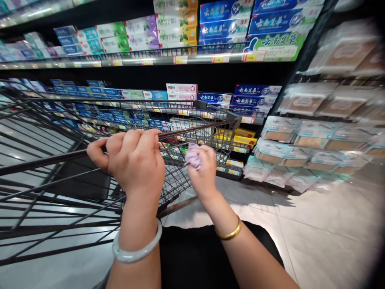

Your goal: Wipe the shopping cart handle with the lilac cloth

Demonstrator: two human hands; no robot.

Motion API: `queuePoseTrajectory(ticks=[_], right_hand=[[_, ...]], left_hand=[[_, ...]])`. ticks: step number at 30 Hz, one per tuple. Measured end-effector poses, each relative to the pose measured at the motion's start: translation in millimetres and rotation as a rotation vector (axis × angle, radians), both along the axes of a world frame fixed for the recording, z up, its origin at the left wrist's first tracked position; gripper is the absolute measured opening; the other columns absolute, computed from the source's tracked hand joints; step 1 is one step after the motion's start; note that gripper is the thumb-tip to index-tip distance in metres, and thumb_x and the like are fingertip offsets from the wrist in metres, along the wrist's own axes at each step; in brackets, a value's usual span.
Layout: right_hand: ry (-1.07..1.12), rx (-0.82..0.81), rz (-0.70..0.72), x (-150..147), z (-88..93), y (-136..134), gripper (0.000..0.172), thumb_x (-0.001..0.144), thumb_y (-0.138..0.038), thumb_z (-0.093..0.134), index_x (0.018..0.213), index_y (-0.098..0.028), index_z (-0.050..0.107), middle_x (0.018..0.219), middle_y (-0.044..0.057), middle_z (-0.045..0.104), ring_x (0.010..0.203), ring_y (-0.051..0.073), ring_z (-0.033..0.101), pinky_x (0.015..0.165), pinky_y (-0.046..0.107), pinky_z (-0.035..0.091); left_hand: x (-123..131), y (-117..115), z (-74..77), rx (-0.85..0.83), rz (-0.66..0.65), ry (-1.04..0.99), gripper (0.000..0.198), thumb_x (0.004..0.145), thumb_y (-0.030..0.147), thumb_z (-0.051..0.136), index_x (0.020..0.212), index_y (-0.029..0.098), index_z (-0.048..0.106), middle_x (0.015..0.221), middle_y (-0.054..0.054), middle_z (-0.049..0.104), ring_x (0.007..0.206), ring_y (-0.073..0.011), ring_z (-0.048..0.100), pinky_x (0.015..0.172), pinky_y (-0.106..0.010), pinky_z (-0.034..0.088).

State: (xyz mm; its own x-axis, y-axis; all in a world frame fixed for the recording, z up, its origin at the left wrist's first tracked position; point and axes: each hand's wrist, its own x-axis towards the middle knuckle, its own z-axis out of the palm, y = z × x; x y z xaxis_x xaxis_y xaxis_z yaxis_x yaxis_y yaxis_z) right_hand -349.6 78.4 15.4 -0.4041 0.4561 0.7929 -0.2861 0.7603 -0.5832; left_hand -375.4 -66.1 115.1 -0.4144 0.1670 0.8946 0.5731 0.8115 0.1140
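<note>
Head view: left hand (136, 162) grips the cart rail (60, 157).

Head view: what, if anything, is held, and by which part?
Left hand: the cart, by its upper rail. Right hand: apparently a lilac bundle, part unclear.

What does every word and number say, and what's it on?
"云南艾草": blue rectangular cardboard boxes
"云南艾草": flat green-and-white shelf sign
"两面针": white-and-pink rectangular cardboard boxes
Too small or blurred to read surely: numbers on yellow-and-white price tags, print on clear plastic packets, other writing.
</note>
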Motion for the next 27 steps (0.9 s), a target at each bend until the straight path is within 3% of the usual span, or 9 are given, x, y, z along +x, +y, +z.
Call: queuePoseTrajectory(ticks=[2, 4, 10, 12, 16, 18, 23, 27], right_hand=[[-0.055, 0.182, 0.140, 5.6, 1.3, -12.7, 0.038, 0.075, -0.008, 0.063, 0.108, -0.025, 0.070, 0.119, 0.009, 0.060, 0.115, 0.025, 0.057, 0.101, 0.041, 0.049], [-0.083, 0.290, 0.188, 7.4, 1.8, -12.4, 0.039, 0.076, -0.007, 0.064, 0.108, -0.028, 0.071, 0.121, 0.008, 0.061, 0.113, 0.024, 0.057, 0.099, 0.041, 0.050], [0.010, -0.086, -0.080, -2.9, -5.0, 26.9, 0.031, 0.074, -0.009, 0.058, 0.099, -0.025, 0.066, 0.112, 0.008, 0.059, 0.113, 0.026, 0.057, 0.102, 0.047, 0.049], [-0.012, -0.032, -0.017, -0.6, -6.1, 18.9, 0.031, 0.073, -0.009, 0.060, 0.099, -0.024, 0.067, 0.113, 0.008, 0.059, 0.112, 0.026, 0.057, 0.101, 0.045, 0.049], [-0.102, 0.226, 0.186, 6.9, -6.1, -4.0, 0.038, 0.074, -0.008, 0.063, 0.106, -0.027, 0.070, 0.119, 0.008, 0.060, 0.113, 0.025, 0.057, 0.099, 0.041, 0.049], [-0.090, 0.189, 0.147, 5.5, -7.5, 2.5, 0.037, 0.075, -0.008, 0.061, 0.106, -0.027, 0.070, 0.119, 0.008, 0.060, 0.112, 0.025, 0.057, 0.100, 0.043, 0.049], [-0.013, -0.138, -0.107, -2.3, -12.4, 31.3, 0.029, 0.072, -0.010, 0.057, 0.096, -0.024, 0.066, 0.111, 0.008, 0.059, 0.111, 0.026, 0.056, 0.103, 0.047, 0.048], [-0.078, 0.035, 0.058, 2.7, -12.6, 11.5, 0.033, 0.074, -0.010, 0.060, 0.102, -0.025, 0.069, 0.116, 0.008, 0.058, 0.112, 0.025, 0.057, 0.102, 0.042, 0.049]], left_hand=[[-1.8, 0.8, -0.8, 0.027, -0.008, 0.014, 0.026, 0.100, 0.031, 0.047, 0.105, 0.033, 0.072, 0.089, -0.006, 0.070, 0.109, -0.0318, 0.056, 0.107, -0.062, 0.024], [-2.9, 1.2, -1.1, 0.046, -0.014, 0.009, 0.025, 0.099, 0.031, 0.049, 0.104, 0.033, 0.073, 0.088, -0.007, 0.070, 0.108, -0.0321, 0.055, 0.107, -0.062, 0.024], [-3.5, 0.8, -0.6, 0.084, -0.078, -0.042, 0.025, 0.098, 0.032, 0.049, 0.104, 0.035, 0.074, 0.087, -0.006, 0.069, 0.110, -0.0329, 0.053, 0.110, -0.063, 0.017], [-3.0, 1.7, 0.2, 0.111, -0.090, -0.056, 0.024, 0.098, 0.032, 0.050, 0.102, 0.035, 0.074, 0.088, -0.006, 0.069, 0.110, -0.0329, 0.054, 0.110, -0.063, 0.016], [-2.1, 3.7, 2.2, 0.142, -0.076, -0.078, 0.021, 0.095, 0.033, 0.053, 0.097, 0.034, 0.074, 0.087, -0.007, 0.069, 0.111, -0.0336, 0.053, 0.111, -0.064, 0.016], [-2.0, 3.7, 2.9, 0.141, -0.072, -0.109, 0.022, 0.095, 0.034, 0.053, 0.098, 0.035, 0.074, 0.088, -0.007, 0.069, 0.113, -0.0337, 0.053, 0.112, -0.064, 0.015], [-2.2, 2.4, 2.8, 0.124, -0.072, -0.103, 0.026, 0.097, 0.034, 0.048, 0.100, 0.038, 0.073, 0.084, -0.006, 0.066, 0.114, -0.0321, 0.054, 0.113, -0.064, 0.017], [-1.9, 3.3, 2.9, 0.130, -0.072, -0.091, 0.022, 0.095, 0.035, 0.052, 0.097, 0.036, 0.074, 0.085, -0.006, 0.068, 0.111, -0.0333, 0.054, 0.112, -0.066, 0.017]])
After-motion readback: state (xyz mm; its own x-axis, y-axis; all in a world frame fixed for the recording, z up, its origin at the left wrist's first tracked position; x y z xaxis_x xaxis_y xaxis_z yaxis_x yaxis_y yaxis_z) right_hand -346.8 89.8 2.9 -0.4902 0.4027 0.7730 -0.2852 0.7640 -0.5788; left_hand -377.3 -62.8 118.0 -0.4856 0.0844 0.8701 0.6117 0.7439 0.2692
